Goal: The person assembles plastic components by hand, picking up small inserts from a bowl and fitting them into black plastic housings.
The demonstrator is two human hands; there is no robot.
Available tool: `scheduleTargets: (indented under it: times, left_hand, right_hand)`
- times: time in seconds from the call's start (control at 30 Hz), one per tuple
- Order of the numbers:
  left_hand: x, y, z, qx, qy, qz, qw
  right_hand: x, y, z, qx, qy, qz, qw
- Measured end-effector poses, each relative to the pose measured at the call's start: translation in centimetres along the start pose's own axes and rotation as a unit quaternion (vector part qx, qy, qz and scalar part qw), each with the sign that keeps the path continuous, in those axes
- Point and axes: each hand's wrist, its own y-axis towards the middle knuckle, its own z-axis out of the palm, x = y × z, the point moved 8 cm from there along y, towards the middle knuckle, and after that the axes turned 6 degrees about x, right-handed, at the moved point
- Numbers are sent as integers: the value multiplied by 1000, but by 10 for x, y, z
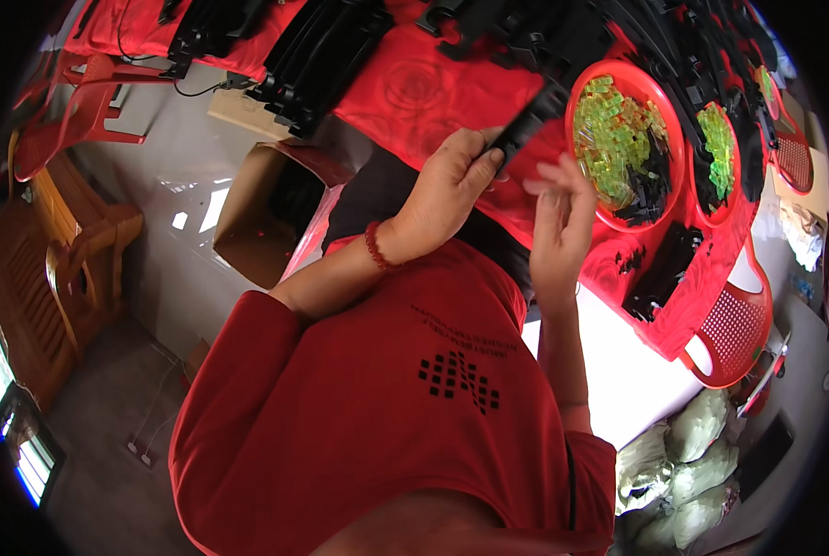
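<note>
My left hand is closed around one end of a long black plastic part, with the thumb along its top. The part slants away to the upper right over the red cloth. Just right of it, my right hand is raised with its fingers bent and apart, slightly smeared, and I see nothing in them. Beside that hand stands a round red basin of small yellow-green clear pieces and small black pieces.
A second red basin holds more green pieces. Black plastic parts lie in rows along the far side of the red-covered table. An open cardboard box sits at left. Red chairs and filled pale bags stand around.
</note>
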Motion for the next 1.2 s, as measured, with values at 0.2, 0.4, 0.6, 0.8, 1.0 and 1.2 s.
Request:
scheduleTargets:
  times: [0.2,0.4,0.6,0.8,1.0,1.2]
  left_hand:
    - [-22,-6,17,17,234,135,963]
    - [4,-5,12,11,23,17,1000]
    - [6,-7,5,-21,-69,41,997]
    - [22,-12,5,-8,-59,-29,998]
    - [31,-8,11,54,-82,-30,995]
    - [22,-13,9,51,13,-6,999]
  right_hand:
    - [13,29,-9,-50,-2,-20,999]
    - [7,23,1,-70,24,1,997]
    - [11,11,4,-73,-34,-38,996]
    - [1,-3,3,-80,-98,-32,991]
    - [-4,8,-2,-79,-26,19,996]
    - [-7,6,-6,-100,-5,24,995]
